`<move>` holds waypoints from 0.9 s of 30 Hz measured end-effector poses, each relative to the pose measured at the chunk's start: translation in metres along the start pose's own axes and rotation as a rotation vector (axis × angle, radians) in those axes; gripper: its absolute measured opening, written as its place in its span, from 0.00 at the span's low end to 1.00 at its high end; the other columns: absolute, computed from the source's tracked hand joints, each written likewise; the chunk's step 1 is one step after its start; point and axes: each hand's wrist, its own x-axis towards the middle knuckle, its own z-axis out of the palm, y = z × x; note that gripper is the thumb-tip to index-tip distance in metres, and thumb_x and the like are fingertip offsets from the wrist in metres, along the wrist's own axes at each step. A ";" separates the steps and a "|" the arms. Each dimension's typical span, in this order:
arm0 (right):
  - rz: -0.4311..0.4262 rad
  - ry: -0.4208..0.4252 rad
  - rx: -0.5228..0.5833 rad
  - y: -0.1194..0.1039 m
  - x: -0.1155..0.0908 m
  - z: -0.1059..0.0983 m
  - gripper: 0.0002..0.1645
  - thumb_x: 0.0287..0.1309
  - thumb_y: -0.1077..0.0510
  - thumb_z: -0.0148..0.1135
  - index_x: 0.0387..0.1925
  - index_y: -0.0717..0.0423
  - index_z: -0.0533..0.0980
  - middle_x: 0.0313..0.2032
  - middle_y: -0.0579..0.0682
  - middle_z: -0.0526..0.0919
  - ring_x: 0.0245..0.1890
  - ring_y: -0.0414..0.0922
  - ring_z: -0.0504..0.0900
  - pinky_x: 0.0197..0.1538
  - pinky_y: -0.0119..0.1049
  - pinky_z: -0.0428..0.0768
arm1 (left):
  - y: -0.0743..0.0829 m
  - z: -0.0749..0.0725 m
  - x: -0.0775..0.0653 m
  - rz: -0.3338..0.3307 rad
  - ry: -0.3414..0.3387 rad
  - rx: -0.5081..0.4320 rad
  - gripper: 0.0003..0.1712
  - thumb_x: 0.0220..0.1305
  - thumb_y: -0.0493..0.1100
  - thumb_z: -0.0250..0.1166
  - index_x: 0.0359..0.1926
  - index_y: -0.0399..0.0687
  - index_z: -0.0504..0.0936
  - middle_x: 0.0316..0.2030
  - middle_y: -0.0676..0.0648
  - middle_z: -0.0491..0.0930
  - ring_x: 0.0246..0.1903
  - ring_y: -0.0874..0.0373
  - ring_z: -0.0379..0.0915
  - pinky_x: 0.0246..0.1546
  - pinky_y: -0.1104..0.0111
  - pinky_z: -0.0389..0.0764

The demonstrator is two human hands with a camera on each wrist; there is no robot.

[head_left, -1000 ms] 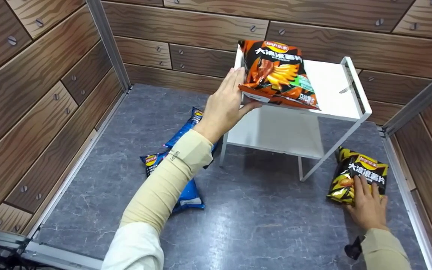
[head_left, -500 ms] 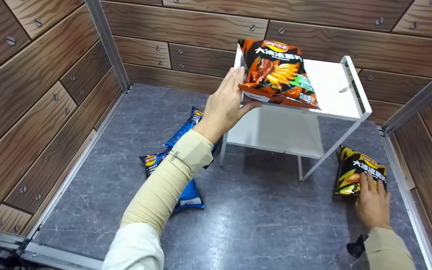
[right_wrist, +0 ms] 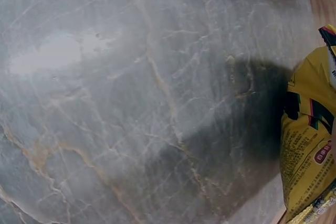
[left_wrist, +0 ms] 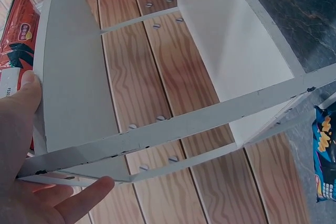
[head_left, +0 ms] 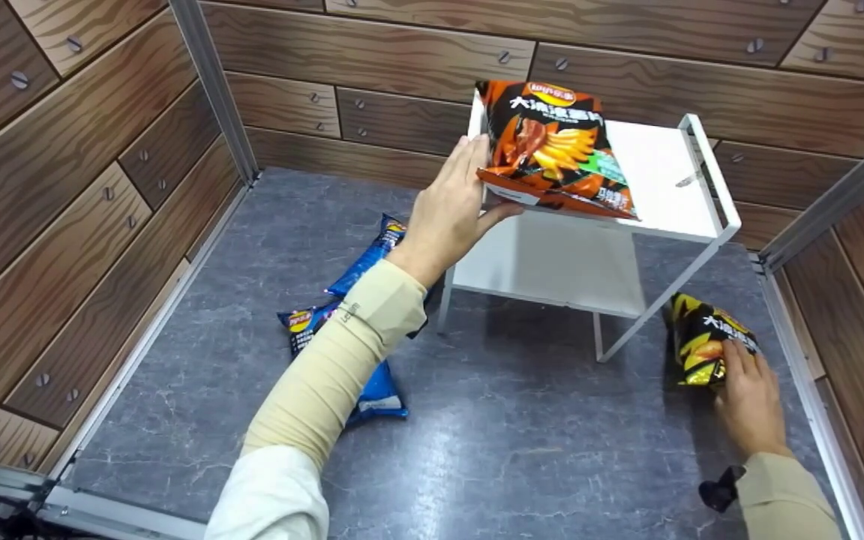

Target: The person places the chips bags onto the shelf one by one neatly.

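In the head view my left hand (head_left: 443,206) lies at the front left corner of a white two-tier shelf (head_left: 661,176), fingers straight along its side. Its thumb (left_wrist: 30,90) touches the orange and black chip bag (head_left: 552,150), which leans on the top tier. Lower right, my right hand (head_left: 753,405) grips a yellow and black chip bag (head_left: 706,337), fingers on the printed front, thumb hidden. That bag is tilted, its back (right_wrist: 310,156) showing in the right wrist view above a dark shadow on the floor.
Two blue chip bags (head_left: 379,394) lie on the grey floor (head_left: 522,450) left of the shelf, partly behind my left forearm. Wood-patterned walls (head_left: 402,45) with metal edge strips enclose the floor on the left, back and right. The lower tier (head_left: 552,262) is white.
The yellow and black chip bag has turned and tilted in my right hand, showing less of its front, while the right hand shifted slightly right. My left hand and the orange bag have stayed put.
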 end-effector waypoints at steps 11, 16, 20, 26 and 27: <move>-0.066 0.048 0.030 -0.005 0.021 -0.016 0.50 0.22 0.82 0.58 0.59 0.70 0.61 0.57 0.71 0.65 0.54 0.70 0.63 0.65 0.54 0.53 | -0.001 0.000 -0.001 -0.005 -0.008 -0.008 0.54 0.48 0.74 0.48 0.68 0.43 0.50 0.66 0.47 0.56 0.68 0.58 0.46 0.54 0.66 0.72; -0.078 0.092 0.054 -0.008 0.034 -0.027 0.49 0.25 0.82 0.54 0.60 0.66 0.62 0.58 0.69 0.66 0.55 0.70 0.63 0.66 0.51 0.53 | 0.000 -0.001 -0.001 -0.005 0.001 -0.006 0.54 0.49 0.73 0.48 0.67 0.44 0.51 0.66 0.47 0.56 0.67 0.58 0.47 0.53 0.67 0.73; -0.053 0.096 0.060 -0.013 0.043 -0.038 0.49 0.28 0.80 0.56 0.61 0.63 0.61 0.59 0.66 0.65 0.56 0.69 0.62 0.67 0.50 0.52 | 0.000 -0.001 -0.001 0.005 0.010 -0.009 0.54 0.49 0.74 0.48 0.67 0.43 0.52 0.66 0.47 0.57 0.67 0.57 0.47 0.53 0.66 0.73; -0.037 0.103 0.049 -0.022 0.059 -0.059 0.45 0.35 0.78 0.57 0.62 0.60 0.61 0.60 0.64 0.65 0.60 0.66 0.60 0.67 0.51 0.51 | 0.000 -0.001 0.000 -0.001 -0.003 -0.014 0.54 0.48 0.75 0.47 0.67 0.44 0.51 0.66 0.48 0.56 0.68 0.58 0.46 0.53 0.66 0.73; -0.045 0.109 0.048 -0.023 0.061 -0.063 0.45 0.35 0.78 0.56 0.62 0.60 0.61 0.60 0.64 0.65 0.60 0.65 0.60 0.67 0.51 0.51 | 0.000 -0.001 0.000 -0.003 -0.005 -0.015 0.54 0.48 0.75 0.47 0.68 0.44 0.50 0.66 0.48 0.56 0.68 0.58 0.46 0.53 0.66 0.73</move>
